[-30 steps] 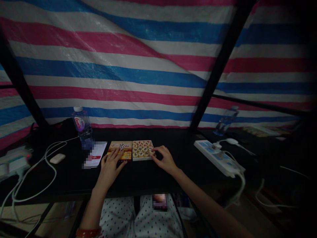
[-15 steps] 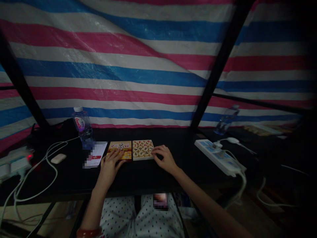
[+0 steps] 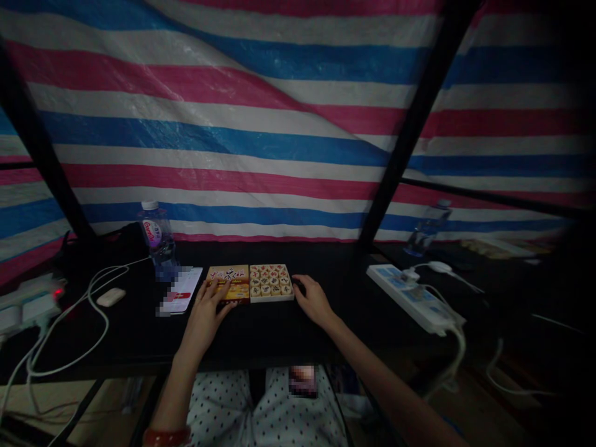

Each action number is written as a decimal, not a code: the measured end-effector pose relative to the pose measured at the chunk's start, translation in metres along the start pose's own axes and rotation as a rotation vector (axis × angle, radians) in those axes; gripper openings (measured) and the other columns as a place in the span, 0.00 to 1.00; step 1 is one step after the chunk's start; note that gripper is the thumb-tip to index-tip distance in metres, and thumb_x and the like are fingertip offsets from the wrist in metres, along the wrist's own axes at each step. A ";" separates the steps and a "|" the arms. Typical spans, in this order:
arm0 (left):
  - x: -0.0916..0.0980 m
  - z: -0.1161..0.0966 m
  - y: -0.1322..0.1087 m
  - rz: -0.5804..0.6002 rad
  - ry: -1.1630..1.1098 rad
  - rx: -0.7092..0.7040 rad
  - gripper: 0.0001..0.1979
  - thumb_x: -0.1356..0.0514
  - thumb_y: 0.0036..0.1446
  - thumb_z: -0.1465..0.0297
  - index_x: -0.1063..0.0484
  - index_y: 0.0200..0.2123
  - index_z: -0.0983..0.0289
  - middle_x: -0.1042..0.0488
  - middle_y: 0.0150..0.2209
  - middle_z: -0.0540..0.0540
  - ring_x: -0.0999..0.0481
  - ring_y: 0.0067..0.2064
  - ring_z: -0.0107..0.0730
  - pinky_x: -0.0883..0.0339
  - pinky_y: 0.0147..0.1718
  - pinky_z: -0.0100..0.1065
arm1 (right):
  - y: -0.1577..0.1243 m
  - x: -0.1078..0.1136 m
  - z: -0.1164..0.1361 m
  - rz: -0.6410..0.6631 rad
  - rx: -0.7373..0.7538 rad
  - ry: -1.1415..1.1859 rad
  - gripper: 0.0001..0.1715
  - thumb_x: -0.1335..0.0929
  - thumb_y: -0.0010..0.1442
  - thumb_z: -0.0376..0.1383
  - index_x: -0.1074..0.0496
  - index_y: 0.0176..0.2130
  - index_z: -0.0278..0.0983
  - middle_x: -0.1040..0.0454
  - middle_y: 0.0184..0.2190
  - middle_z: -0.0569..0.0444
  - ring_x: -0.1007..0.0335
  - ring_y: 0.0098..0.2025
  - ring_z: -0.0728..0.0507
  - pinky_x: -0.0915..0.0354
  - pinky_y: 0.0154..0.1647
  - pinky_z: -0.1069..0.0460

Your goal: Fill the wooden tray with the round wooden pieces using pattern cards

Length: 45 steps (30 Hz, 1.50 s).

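A shallow white box of round Chinese chess pieces (image 3: 270, 282), with red characters in the back rows and dark ones in front, lies flat on the black table. Flush against its left side is the printed box lid (image 3: 237, 273), yellow and brown. My left hand (image 3: 209, 310) rests flat on that lid with its fingers spread. Beside the box's right edge, my right hand (image 3: 313, 302) sits low on the table, fingers slightly bent and thumb apart. It holds nothing that I can see; the fingertips are at or just off the box wall.
A phone (image 3: 185, 290) lies left of the lid, with a water bottle (image 3: 159, 239) behind it. Farther left are a white earphone case (image 3: 111, 297) and looping white cables (image 3: 107, 323). On the right stands a power strip (image 3: 410, 298) with plugs, and another bottle (image 3: 426, 230) behind.
My right hand has drawn back slightly to the right, off the pieces at the box's right edge. My left hand remains on the lid. The view has shifted a little.
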<state>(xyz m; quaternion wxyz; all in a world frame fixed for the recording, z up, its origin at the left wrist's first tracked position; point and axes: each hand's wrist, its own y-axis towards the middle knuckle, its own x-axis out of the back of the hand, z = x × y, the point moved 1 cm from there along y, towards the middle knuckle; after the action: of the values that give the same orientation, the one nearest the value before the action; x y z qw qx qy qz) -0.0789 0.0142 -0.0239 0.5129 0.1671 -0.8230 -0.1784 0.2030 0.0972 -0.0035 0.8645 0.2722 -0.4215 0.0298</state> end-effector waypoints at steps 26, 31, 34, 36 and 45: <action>0.007 0.005 0.005 0.029 -0.067 0.003 0.22 0.43 0.58 0.64 0.33 0.55 0.61 0.37 0.60 0.62 0.45 0.64 0.43 0.46 0.60 0.46 | 0.000 0.000 0.002 0.044 0.028 -0.013 0.15 0.40 0.62 0.34 0.28 0.45 0.36 0.26 0.43 0.48 0.31 0.45 0.42 0.39 0.48 0.46; 0.011 0.001 0.005 0.016 -0.067 0.029 0.20 0.42 0.57 0.65 0.31 0.53 0.59 0.35 0.59 0.59 0.42 0.63 0.43 0.44 0.59 0.47 | 0.000 0.000 0.002 0.044 0.026 -0.022 0.16 0.40 0.62 0.34 0.28 0.45 0.36 0.25 0.43 0.48 0.31 0.46 0.42 0.39 0.48 0.46; 0.012 -0.002 0.003 -0.004 -0.066 0.042 0.20 0.41 0.57 0.65 0.31 0.54 0.58 0.35 0.59 0.58 0.41 0.62 0.42 0.44 0.59 0.47 | 0.000 0.000 0.003 0.043 0.029 -0.028 0.16 0.40 0.62 0.33 0.28 0.45 0.36 0.25 0.42 0.48 0.31 0.45 0.42 0.39 0.48 0.46; 0.011 -0.003 0.002 -0.013 -0.071 0.048 0.20 0.41 0.57 0.65 0.31 0.54 0.57 0.35 0.59 0.57 0.41 0.62 0.42 0.44 0.59 0.47 | 0.000 0.000 0.003 0.034 0.035 -0.025 0.15 0.40 0.62 0.33 0.28 0.45 0.36 0.25 0.42 0.48 0.31 0.45 0.42 0.38 0.47 0.46; 0.016 0.001 0.004 -0.189 -0.182 -0.005 0.16 0.48 0.62 0.64 0.26 0.47 0.62 0.26 0.50 0.57 0.34 0.58 0.39 0.41 0.58 0.45 | 0.000 0.000 0.003 0.050 0.038 -0.008 0.16 0.41 0.63 0.34 0.28 0.45 0.36 0.25 0.43 0.49 0.31 0.45 0.42 0.39 0.48 0.47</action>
<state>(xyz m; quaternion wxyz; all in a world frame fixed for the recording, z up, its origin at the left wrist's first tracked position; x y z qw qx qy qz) -0.0868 0.0106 -0.0097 0.4173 0.2257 -0.8463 -0.2422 0.2013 0.0962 -0.0018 0.8565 0.2781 -0.4309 0.0581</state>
